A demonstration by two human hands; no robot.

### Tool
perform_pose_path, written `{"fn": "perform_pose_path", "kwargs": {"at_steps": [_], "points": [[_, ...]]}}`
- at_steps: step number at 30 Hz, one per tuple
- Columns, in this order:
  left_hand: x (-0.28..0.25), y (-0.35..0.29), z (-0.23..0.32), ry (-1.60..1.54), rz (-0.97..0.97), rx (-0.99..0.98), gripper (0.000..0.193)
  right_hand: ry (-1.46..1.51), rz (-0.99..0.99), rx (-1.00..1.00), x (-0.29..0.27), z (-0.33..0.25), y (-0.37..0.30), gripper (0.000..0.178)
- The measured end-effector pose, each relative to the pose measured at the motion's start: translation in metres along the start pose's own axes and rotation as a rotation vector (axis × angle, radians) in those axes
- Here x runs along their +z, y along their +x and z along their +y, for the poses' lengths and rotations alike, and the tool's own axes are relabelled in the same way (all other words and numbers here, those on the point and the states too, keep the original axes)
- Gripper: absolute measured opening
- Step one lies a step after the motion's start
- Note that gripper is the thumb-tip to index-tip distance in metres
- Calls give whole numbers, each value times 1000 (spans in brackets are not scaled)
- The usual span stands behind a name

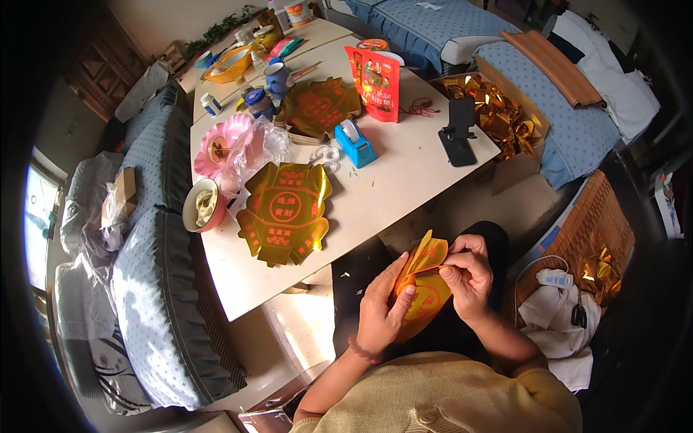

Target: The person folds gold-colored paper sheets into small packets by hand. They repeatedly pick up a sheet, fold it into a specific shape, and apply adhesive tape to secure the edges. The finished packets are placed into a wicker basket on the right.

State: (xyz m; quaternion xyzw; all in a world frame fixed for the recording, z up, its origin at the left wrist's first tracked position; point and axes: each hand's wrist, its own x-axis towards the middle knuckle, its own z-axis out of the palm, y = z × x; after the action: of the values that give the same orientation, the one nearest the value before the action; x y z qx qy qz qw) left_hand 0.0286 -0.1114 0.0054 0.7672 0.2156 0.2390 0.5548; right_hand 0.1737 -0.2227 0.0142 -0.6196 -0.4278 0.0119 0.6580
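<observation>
Over my lap I hold a partly folded gold-and-orange paper cutout point(421, 307) with red print. My left hand point(385, 299) grips its left side, the thumb lying across the front. The fingers of my right hand point(469, 276) pinch a raised flap at its upper right. On the table's near left part lies a flat gold cutout point(286, 213) with red print and tabbed edges. Farther back is a stack of similar gold cutouts point(317, 108). A blue tape dispenser point(355, 144) with a clear roll stands between them, beside loose tape rings point(325, 156).
The pale table point(382, 195) also bears a red pouch point(375, 83), a black phone stand point(458, 133), a pink scalloped dish point(220, 146), a bowl of pale paste point(203, 206) and a blue mug point(277, 79). A cardboard box point(538, 123) at right holds folded gold pieces. Blue-covered sofas point(155, 303) flank the table.
</observation>
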Motion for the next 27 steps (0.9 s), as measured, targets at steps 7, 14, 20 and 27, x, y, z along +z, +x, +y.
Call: {"fn": "perform_pose_path", "kwargs": {"at_steps": [7,14,20,27], "points": [[0,-6,16,-167,-145,-316,40,1,37,-32,3,0,0,10],[2,1,8,374,78,165,43,-145,118,-163,-2,5,2,14],[11,-9,1,-228,-62,-69,53,-160,184,-237,0,11,1,15],[9,-6,3,-410,-69,-27,60,-67,305,-278,-1,18,9,16]]}}
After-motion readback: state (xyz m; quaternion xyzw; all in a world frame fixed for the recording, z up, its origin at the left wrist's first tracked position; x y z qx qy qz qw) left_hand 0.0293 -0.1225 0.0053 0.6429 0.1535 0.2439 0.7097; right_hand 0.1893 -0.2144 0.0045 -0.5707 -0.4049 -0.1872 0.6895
